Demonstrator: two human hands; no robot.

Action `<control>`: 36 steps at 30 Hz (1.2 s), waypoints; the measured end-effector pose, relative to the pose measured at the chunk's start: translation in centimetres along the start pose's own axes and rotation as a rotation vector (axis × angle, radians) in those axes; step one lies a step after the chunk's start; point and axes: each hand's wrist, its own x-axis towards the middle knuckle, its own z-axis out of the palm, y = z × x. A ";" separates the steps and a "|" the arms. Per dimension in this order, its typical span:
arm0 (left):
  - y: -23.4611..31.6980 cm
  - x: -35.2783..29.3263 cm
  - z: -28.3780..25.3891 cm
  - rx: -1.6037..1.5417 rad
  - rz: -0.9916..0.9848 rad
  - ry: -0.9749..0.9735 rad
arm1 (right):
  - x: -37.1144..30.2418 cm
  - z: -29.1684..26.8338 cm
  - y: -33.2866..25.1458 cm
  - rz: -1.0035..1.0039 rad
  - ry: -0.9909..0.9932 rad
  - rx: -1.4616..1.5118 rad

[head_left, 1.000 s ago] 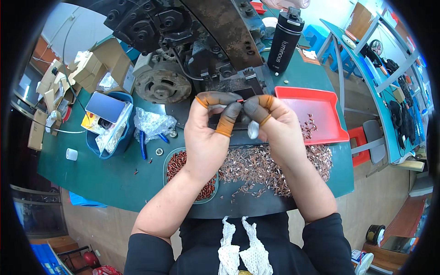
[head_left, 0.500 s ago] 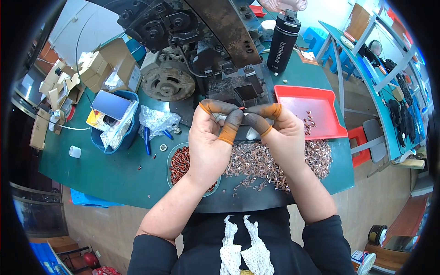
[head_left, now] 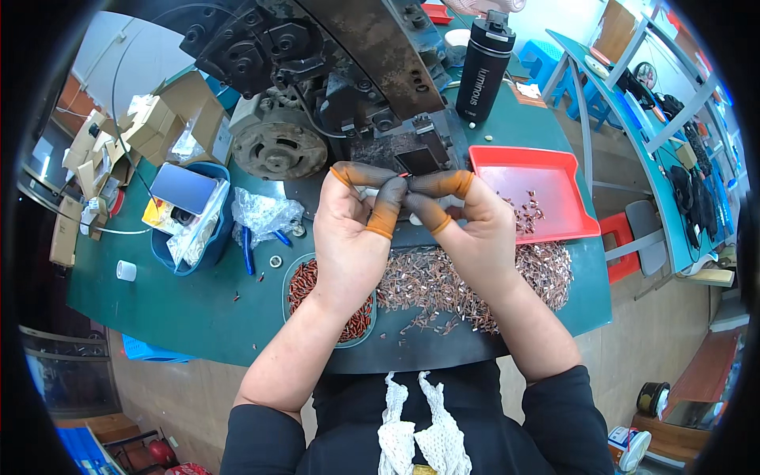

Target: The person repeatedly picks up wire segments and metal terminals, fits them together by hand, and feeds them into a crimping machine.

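Machinery [head_left: 372,59] of dark, worn metal fills the far middle of the head view. Just nearer, the left hand [head_left: 352,229] pinches a small red piece [head_left: 404,175] between cot-covered thumb and index finger. The right hand [head_left: 484,226] has its thumb and index drawn together right beside it; whether they also grip it, I cannot tell. Half a second ago, more of the white item [head_left: 416,219] under the right hand showed; the piece remains in the fingers, not set down. Left of the copper-coloured clip heap [head_left: 427,289] sits a tub [head_left: 286,299] of red pieces; the red tray [head_left: 546,174] lies far right.
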 end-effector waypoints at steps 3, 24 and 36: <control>-0.5 0.0 0.1 -0.008 -0.002 0.006 | 0.0 0.1 0.9 -0.012 0.006 -0.021; -5.0 5.9 -1.2 1.142 0.947 0.001 | 5.6 0.1 2.5 0.272 0.202 0.131; -5.3 6.4 -1.1 1.169 0.984 0.043 | 5.7 0.0 2.9 0.272 0.200 0.185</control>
